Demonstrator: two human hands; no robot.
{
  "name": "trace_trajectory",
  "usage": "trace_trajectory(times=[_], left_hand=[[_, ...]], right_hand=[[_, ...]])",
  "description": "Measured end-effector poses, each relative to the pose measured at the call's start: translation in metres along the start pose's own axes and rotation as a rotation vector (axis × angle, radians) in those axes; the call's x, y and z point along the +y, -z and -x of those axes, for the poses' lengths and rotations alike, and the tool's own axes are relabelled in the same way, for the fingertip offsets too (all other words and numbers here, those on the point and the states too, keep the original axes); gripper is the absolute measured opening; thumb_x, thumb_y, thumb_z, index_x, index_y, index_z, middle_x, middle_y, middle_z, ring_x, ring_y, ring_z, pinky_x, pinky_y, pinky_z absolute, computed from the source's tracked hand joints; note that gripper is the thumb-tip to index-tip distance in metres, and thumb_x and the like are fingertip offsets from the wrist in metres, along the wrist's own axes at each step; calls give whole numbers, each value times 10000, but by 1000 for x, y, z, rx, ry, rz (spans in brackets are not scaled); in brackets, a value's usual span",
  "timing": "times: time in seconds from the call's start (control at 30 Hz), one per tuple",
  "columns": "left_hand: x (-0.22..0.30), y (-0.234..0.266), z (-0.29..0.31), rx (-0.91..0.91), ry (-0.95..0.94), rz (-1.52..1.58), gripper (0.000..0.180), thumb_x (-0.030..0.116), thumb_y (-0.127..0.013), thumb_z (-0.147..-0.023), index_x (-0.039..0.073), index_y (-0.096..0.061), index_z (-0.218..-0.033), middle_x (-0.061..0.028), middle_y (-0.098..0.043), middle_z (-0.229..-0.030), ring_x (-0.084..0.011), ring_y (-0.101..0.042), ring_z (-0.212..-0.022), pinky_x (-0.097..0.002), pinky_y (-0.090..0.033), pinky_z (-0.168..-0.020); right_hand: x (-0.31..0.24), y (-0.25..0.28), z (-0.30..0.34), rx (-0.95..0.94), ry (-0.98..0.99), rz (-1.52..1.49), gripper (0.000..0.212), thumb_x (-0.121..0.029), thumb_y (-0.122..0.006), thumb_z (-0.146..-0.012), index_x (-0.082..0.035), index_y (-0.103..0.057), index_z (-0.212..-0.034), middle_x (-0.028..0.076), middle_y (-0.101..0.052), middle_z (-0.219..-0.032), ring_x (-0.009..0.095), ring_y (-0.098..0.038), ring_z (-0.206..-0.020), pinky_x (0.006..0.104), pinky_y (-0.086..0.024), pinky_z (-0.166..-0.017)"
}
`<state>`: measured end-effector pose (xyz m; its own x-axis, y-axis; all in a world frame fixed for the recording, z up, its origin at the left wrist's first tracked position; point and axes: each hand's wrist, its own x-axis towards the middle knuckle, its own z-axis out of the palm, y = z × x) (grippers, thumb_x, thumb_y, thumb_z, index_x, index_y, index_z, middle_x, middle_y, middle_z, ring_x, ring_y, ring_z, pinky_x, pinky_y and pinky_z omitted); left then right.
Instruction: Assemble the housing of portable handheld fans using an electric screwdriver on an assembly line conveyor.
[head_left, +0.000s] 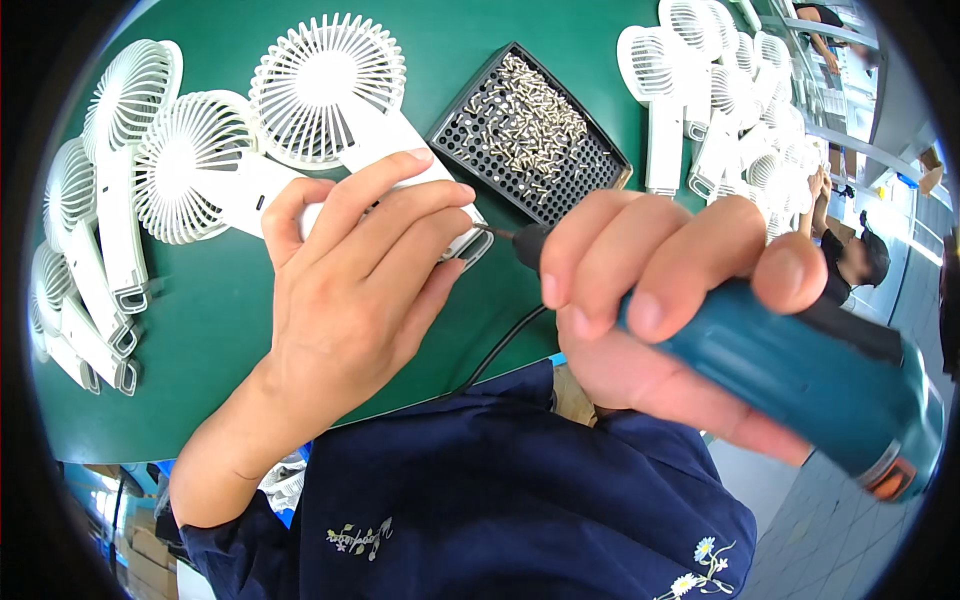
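Note:
My left hand (pixel 345 290) grips the handle of a white hand-held fan (pixel 330 85), whose round grille lies on the green table (pixel 470 40). My right hand (pixel 650 300) is wrapped around a teal electric screwdriver (pixel 800 375). Its thin bit points left and meets the bottom end of the fan's handle, just past my left fingertips. A black cord runs from under the hands down toward my body.
A black perforated tray (pixel 530 130) with several small screws sits behind the hands. More white fans lie at the left (pixel 110 200) and at the back right (pixel 700 90). A seated person (pixel 850 255) is at the right, beyond the table's edge.

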<state>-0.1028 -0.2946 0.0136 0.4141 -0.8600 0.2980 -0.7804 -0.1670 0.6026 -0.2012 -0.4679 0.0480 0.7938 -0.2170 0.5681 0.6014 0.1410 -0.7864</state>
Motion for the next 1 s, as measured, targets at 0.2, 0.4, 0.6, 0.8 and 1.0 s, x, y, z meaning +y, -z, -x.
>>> trace_trajectory(times=[0.2, 0.4, 0.6, 0.8, 1.0], left_hand=[[-3, 0, 0, 12, -10, -10, 329, 89, -767, -687, 97, -653, -995, 9, -659, -1135, -210, -538, -1211, -375, -286, -958], [2, 10, 1, -34, -30, -78, 392, 108, -783, -680, 85, -632, -1042, -43, -613, -1162, -274, -523, -1217, -432, -373, -937], [-54, 20, -45, 84, -72, -139, 363, 79, -695, -764, 7, -588, -1103, -144, -597, -1170, -329, -555, -1155, -419, -474, -933], [-114, 60, -155, 244, -206, -296, 502, 141, -659, -811, 14, -506, -1272, -257, -497, -1316, -346, -498, -1243, -418, -389, -1058], [-43, 87, -49, -476, -178, -149, 509, 168, -800, -650, 53, -650, -1122, -69, -627, -1188, -289, -514, -1217, -508, -301, -1126]], right_hand=[[4, -10, -3, -13, 56, 37, 788, -692, -540, -851, -97, -396, -1348, 97, -540, -887, 225, -518, -549, 373, -460, -501], [-15, -18, -2, 309, 130, -7, 771, -742, -443, -865, -108, -420, -1303, 39, -506, -822, 153, -480, -505, 320, -430, -451], [-9, -8, 25, 437, 160, -130, 877, -839, -416, -783, -103, -432, -1260, 62, -528, -762, 186, -519, -475, 333, -447, -424], [-19, -13, 22, 460, 128, -65, 815, -788, -409, -841, -88, -443, -1257, 25, -483, -747, 125, -449, -465, 285, -400, -402], [-5, 10, 15, 546, 226, -112, 972, -903, -391, -709, -130, -445, -1295, 46, -533, -739, 160, -507, -469, 322, -453, -411]])
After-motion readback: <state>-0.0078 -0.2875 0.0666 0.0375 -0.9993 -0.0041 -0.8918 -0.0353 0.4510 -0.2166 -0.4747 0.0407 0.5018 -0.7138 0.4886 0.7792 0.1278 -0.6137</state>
